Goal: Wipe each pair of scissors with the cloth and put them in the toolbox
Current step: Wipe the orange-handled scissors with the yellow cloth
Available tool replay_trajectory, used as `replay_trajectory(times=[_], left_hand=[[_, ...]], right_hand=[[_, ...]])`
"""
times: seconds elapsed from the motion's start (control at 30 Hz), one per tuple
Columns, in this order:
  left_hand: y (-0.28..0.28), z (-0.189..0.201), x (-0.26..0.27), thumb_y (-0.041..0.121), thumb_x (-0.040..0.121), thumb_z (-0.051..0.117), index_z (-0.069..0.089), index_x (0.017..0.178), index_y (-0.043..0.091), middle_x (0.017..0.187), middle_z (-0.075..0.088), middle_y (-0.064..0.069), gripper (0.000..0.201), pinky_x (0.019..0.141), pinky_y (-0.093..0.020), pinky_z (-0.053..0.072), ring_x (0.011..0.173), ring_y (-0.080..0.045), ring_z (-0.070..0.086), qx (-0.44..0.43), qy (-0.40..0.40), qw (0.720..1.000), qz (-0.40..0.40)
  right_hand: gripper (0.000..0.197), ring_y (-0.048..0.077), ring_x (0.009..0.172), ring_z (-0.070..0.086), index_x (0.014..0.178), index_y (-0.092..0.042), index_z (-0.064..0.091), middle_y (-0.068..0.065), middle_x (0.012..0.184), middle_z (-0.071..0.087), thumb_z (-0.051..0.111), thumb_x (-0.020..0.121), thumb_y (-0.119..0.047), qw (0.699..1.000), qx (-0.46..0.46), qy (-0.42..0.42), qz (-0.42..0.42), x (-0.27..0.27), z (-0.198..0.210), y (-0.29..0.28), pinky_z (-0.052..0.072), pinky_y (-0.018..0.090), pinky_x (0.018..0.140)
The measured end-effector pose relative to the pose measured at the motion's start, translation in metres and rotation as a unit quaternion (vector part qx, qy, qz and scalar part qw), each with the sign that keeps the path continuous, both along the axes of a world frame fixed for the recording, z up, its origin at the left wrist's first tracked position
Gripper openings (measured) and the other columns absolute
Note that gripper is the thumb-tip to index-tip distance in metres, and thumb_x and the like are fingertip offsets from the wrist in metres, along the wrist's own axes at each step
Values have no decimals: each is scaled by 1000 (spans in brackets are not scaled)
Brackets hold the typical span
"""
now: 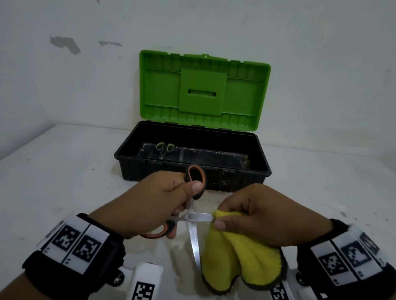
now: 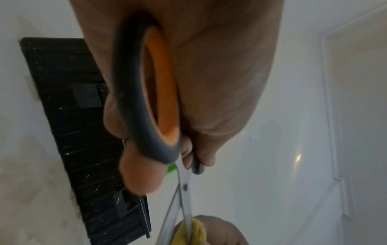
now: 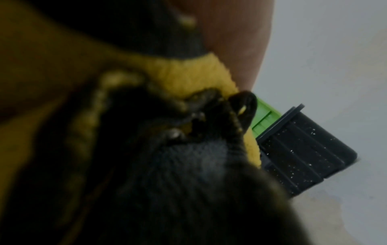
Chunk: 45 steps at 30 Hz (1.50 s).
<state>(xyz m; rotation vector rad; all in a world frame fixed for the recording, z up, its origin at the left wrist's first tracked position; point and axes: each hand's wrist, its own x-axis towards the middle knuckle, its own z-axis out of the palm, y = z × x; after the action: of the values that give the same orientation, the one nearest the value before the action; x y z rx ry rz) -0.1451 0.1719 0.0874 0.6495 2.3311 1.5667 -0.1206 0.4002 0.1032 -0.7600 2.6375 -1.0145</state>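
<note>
Left hand (image 1: 158,202) grips the orange-and-grey scissors (image 1: 190,217) by the handles, thumb laid on the upper loop, fingers curled round the lower loop; held above the table, just in front of the toolbox; blades spread wide, one pointing right, the other pointing down toward the near edge. Left wrist view: same handle loop close up, orange inner lining, grey outer, fingers wrapped round it; pivot screw and both blades visible below.

Right hand (image 1: 256,216) pinches the yellow cloth (image 1: 236,252) between thumb and fingers, folded over the tip half of the right-pointing blade; rest of cloth hangs down in folds, dark stitched border along its lower edge. Right wrist view dark and blurred; yellow pile and dark hem only; grip detail cannot be told there.

Toolbox (image 1: 191,171): black base on the white table (image 1: 37,192), against the wall; green lid (image 1: 201,90) open and standing upright behind it. Inside, on the floor at the left end, one small pair of green-handled scissors (image 1: 164,148) lying flat, handles toward the far wall.

Both wrists carry black bands with white printed marker tags; a thin dark cable lies at the lower right of the head view.
</note>
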Motion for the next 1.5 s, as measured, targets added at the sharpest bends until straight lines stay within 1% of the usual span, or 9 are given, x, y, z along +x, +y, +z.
replay_trajectory(times=[0.3, 0.5, 0.63, 0.87, 0.97, 1.03, 1.13, 1.33, 1.5], left_hand=[[0, -4, -1, 33, 101, 47, 50, 62, 13, 55, 45, -1, 44, 47, -26, 48, 47, -32, 56, 16, 9, 999, 35], [-22, -8, -16, 32, 102, 46, 52, 73, 7, 54, 44, -4, 39, 42, -25, 42, 42, -27, 54, 149, -47, 963, 219], [-23, -13, -23, 26, 100, 48, 58, 79, 4, 53, 50, -5, 31, 50, -29, 44, 44, -31, 60, 226, -76, 929, 282], [-8, -11, -16, 24, 100, 48, 60, 85, 9, 54, 56, -3, 24, 64, -38, 46, 59, -34, 68, 306, -134, 887, 318], [4, -8, -13, 24, 100, 49, 60, 85, 11, 59, 61, -5, 23, 66, -39, 52, 68, -37, 70, 336, -169, 873, 311], [12, -8, -12, 25, 99, 51, 60, 87, 11, 66, 64, -7, 20, 73, -44, 54, 81, -43, 72, 361, -192, 863, 295], [24, -5, -10, 23, 97, 53, 61, 97, 8, 78, 65, -14, 17, 83, -51, 57, 96, -48, 69, 398, -224, 849, 266], [31, -3, -2, 16, 98, 52, 61, 103, 6, 85, 67, -17, 15, 56, -33, 59, 66, -23, 73, 466, -258, 814, 233], [13, -10, -1, 11, 95, 56, 67, 104, 4, 97, 73, -16, 15, 69, -37, 58, 89, -28, 75, 401, -198, 865, 230]], right_hand=[[16, 11, 77, 72, 91, -20, 80, -6, 86, 77, 69, 88, -32, 998, -1, -21, -52, 3, 3, 28, 60, 34, 74], [21, 7, 75, 72, 86, -25, 79, -7, 84, 76, 64, 88, -40, 989, 35, -30, -142, 0, 3, 68, 59, 25, 72], [23, -1, 77, 66, 88, -32, 74, -12, 85, 72, 57, 93, -46, 972, 176, -17, -155, -11, -18, 79, 53, 15, 68], [44, 7, 110, 57, 121, -32, 62, -12, 124, 62, 41, 94, -60, 936, 281, 48, -209, -18, -38, 72, 44, 27, 99], [64, 8, 112, 55, 117, -34, 63, -15, 118, 61, 26, 86, -76, 931, 211, 205, -219, -8, -31, 53, 45, 36, 98], [53, -1, 102, 54, 109, -37, 64, -21, 107, 61, 32, 86, -73, 940, 150, 222, -211, 4, -20, 26, 46, 25, 89], [35, -3, 82, 60, 94, -36, 67, -17, 88, 66, 48, 87, -64, 970, 37, 117, -212, 17, -9, -13, 46, 17, 70], [32, 17, 53, 62, 77, -13, 67, 4, 75, 71, 58, 96, -38, 952, -199, -47, -229, 16, -19, -49, 47, 27, 51], [30, 14, 42, 41, 83, 2, 66, 8, 63, 56, 57, 97, -23, 893, -361, -130, -236, 18, -26, -51, 33, 22, 42]])
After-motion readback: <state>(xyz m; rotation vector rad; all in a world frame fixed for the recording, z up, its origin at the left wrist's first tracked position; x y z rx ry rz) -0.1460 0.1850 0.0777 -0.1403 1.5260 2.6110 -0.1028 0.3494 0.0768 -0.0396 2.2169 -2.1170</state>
